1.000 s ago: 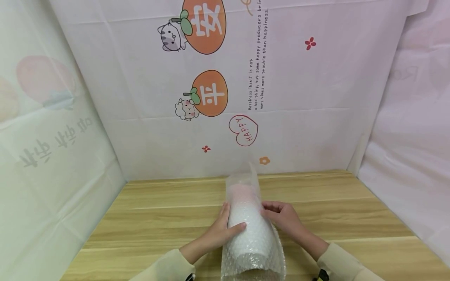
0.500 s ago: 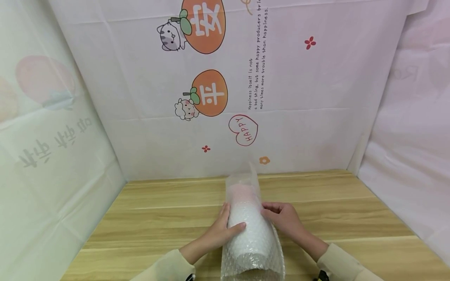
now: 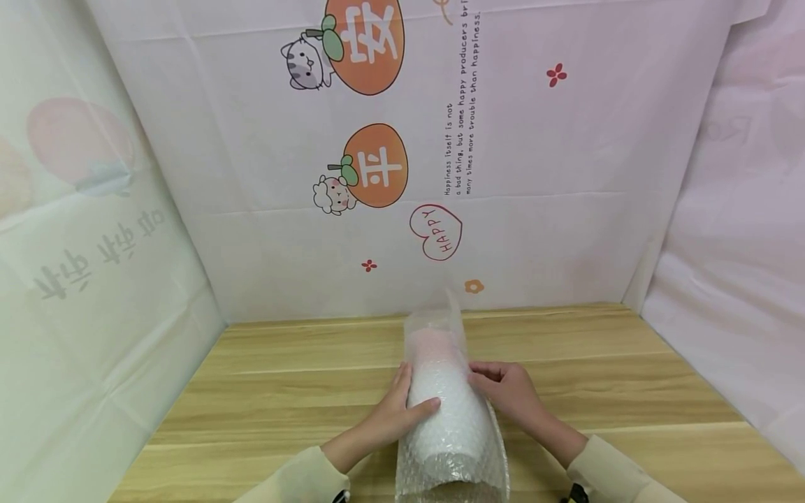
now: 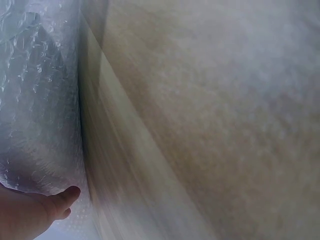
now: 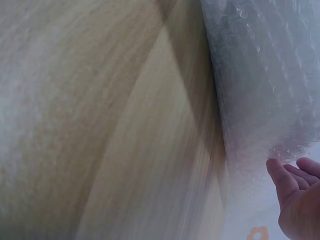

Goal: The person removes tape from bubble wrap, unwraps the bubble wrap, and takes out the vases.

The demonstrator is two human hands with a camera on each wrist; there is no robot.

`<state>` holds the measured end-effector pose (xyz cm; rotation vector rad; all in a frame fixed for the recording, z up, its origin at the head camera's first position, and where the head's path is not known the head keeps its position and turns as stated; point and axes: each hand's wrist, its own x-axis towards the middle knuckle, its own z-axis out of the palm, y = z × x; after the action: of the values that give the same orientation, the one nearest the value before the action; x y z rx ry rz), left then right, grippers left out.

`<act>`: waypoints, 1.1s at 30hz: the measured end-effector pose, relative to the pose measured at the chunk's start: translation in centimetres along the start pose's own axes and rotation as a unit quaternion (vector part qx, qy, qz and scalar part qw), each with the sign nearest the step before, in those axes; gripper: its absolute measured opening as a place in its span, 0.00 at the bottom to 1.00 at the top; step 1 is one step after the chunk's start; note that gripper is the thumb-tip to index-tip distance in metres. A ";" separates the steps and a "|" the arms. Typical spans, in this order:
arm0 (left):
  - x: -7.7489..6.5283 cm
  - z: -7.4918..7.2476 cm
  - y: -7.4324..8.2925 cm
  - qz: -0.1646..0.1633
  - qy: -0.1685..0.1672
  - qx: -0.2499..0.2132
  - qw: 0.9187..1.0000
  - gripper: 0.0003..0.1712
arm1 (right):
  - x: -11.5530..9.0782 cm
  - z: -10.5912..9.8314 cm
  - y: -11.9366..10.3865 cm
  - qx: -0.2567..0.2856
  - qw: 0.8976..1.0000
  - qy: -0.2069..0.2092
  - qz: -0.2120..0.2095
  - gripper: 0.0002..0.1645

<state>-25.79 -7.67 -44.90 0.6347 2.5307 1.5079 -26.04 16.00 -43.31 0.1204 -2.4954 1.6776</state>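
Note:
A long white object (image 3: pixel 449 409) with a pinkish far end (image 3: pixel 434 346) lies lengthwise on the table, rolled in clear bubble wrap (image 3: pixel 453 467). Its exact kind is hidden by the wrap. My left hand (image 3: pixel 397 413) holds the roll from the left, thumb across the top and fingers along the side. On the right, my right hand (image 3: pixel 511 392) pinches the wrap's side edge between thumb and fingers. The right wrist view shows those fingertips (image 5: pixel 272 164) right at the bubble wrap (image 5: pixel 265 75).
The wood-grain table (image 3: pixel 302 391) ends at a white printed cloth (image 3: pixel 522 230) hanging behind it. More white cloth hangs along the left (image 3: pixel 94 293) and right (image 3: pixel 729 265) sides. Loose wrap extends past both ends of the roll, its far tip reaching near the back cloth.

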 end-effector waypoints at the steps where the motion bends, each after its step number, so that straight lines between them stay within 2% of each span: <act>1: 0.0 0.0 0.0 -0.001 0.000 0.000 1.000 0.60 | 0.0 0.0 0.0 0.001 1.000 0.000 0.000 0.18; 10: 0.0 0.1 0.0 -0.005 0.002 -0.004 1.000 0.61 | 0.1 -0.1 0.1 0.016 1.000 -0.001 0.013 0.17; 28: 0.0 0.1 0.2 -0.010 0.002 -0.008 1.000 0.60 | 0.1 -0.5 0.5 0.031 0.999 0.002 0.012 0.17; 33: 0.1 0.1 0.1 -0.016 -0.008 -0.020 1.000 0.61 | 0.3 -0.7 0.5 0.068 0.998 -0.012 0.008 0.20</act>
<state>-25.80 -7.51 -44.84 0.5948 2.4811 1.5322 -26.35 16.80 -43.43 0.1343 -2.4031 1.8642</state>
